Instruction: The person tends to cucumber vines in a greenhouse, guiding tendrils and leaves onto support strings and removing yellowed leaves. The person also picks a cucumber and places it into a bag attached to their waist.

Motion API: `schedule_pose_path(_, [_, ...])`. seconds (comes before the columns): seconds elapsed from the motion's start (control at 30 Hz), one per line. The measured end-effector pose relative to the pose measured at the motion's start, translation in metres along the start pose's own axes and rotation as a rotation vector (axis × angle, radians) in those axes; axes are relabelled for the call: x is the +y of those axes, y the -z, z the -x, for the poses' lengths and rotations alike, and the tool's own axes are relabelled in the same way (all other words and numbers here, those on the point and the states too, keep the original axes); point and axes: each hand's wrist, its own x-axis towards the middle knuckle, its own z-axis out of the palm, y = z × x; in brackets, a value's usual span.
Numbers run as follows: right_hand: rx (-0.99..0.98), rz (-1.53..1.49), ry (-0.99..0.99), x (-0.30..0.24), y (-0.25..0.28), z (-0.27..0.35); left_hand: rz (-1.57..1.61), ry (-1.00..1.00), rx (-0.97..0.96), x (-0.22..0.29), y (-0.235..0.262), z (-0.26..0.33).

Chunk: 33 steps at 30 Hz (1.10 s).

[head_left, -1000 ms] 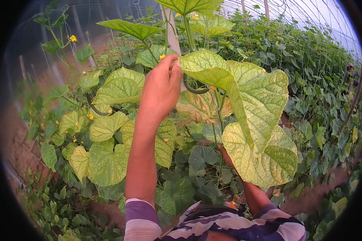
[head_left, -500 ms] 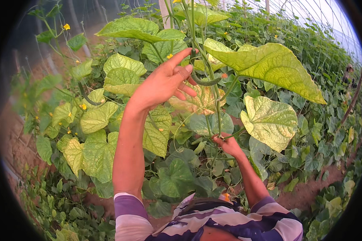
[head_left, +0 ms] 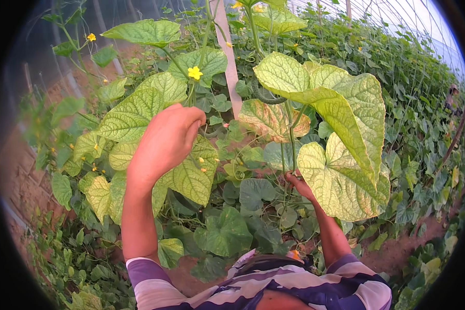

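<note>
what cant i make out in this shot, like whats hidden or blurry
In the head view:
- Left hand: its back faces the camera, hiding anything inside its grasp.
- Right hand: partly covered by the large yellowed leaf, so its exact hold on the vine stem is unclear.
- Top leaf: cut off by the upper edge.
- Leaves at far left: blurred.
- Distant figure: too small to tell what it is doing.

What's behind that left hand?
A yellow-green leaf shows to the left of the left hand, another leaf below right. What lies directly behind is covered, and so is anything it may hold.
</note>
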Motion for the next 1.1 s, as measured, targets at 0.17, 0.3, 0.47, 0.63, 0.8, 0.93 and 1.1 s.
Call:
schedule_pose_path(0.17, [-0.119, 0.017, 0.055, 0.035, 0.004, -0.012, 0.205, -0.124, 0.224, 0.051, 0.010, -0.010])
schedule_pose_path(0.3, [-0.066, 0.053, 0.001, 0.010, 0.008, 0.006, 0.745, -0.023, 0.147, 0.052, 0.028, -0.046])
schedule_pose_path(0.47, [-0.093, 0.045, -0.022, -0.006, 0.001, 0.007, 0.735, 0.160, 0.275, 0.031, 0.017, -0.123])
schedule_pose_path(0.63, [-0.075, 0.073, -0.046, -0.008, 0.015, 0.009, 1.205, 0.278, 0.059, 0.044, 0.001, -0.165])
schedule_pose_path(0.8, [-0.068, 0.077, -0.045, -0.012, 0.018, 0.007, 1.158, 0.259, -0.034, 0.044, -0.030, -0.167])
schedule_pose_path(0.93, [-0.067, 0.091, -0.021, 0.004, 0.018, 0.010, 1.177, 0.234, -0.063, 0.041, -0.122, -0.129])
schedule_pose_path(1.1, [0.008, 0.139, 0.043, 0.005, 0.037, 0.002, 1.098, 0.189, -0.053, 0.048, -0.238, -0.088])
